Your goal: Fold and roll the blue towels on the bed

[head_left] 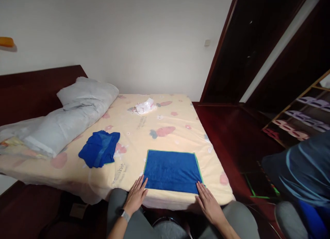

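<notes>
Evidently smoothing a cloth (171, 171) on the bed (180, 137).
Head view, clock centred on that cloth, twelve away from me: my left hand (135, 194) rests at eight, my right hand (210, 204) at four, both opened out, fingers laid on its near corners, gripping nothing that I can see. It lies spread by the bed's near edge. I judge the step to be flattening; the next move calls for light, even pressure that won't drag the hem. A crumpled cloth (100, 148) sits past nine, a quilt (77, 117) at ten, a bag (145, 106) at eleven. Beyond: white wall (141, 43) at twelve, dark door (232, 57) at one, slippers (295, 131) at two, another person's clothing (304, 163) at three.
</notes>
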The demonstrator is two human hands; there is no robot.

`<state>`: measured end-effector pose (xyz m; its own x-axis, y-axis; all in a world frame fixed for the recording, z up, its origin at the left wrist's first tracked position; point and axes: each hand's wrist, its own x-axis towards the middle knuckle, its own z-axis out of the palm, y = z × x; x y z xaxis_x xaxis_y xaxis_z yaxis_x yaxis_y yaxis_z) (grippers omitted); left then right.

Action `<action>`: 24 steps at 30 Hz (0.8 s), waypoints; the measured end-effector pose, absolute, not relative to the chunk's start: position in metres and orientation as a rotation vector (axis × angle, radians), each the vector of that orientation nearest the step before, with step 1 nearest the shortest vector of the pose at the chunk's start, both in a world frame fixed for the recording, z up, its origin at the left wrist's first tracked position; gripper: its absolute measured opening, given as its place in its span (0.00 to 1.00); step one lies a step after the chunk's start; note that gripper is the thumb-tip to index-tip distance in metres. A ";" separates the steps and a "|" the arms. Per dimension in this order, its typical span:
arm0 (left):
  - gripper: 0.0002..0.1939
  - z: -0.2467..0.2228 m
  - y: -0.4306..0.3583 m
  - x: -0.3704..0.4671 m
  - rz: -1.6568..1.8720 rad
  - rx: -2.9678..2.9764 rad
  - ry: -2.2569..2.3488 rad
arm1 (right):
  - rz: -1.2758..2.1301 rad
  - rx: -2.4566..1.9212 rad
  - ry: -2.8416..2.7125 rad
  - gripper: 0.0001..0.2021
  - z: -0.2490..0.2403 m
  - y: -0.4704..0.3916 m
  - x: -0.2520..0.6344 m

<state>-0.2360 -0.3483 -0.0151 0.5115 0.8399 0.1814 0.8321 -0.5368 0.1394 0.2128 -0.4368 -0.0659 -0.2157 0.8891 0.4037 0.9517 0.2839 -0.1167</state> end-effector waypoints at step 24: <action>0.19 -0.001 -0.339 -0.233 0.790 2.419 1.516 | 0.459 -1.656 -1.715 0.22 -0.030 -0.436 0.231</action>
<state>-0.2326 -0.3394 -0.0006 0.3391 0.8768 0.3410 0.7816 -0.4643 0.4165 0.2314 -0.4355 -0.0302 0.0612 0.9698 0.2361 0.7221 0.1203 -0.6812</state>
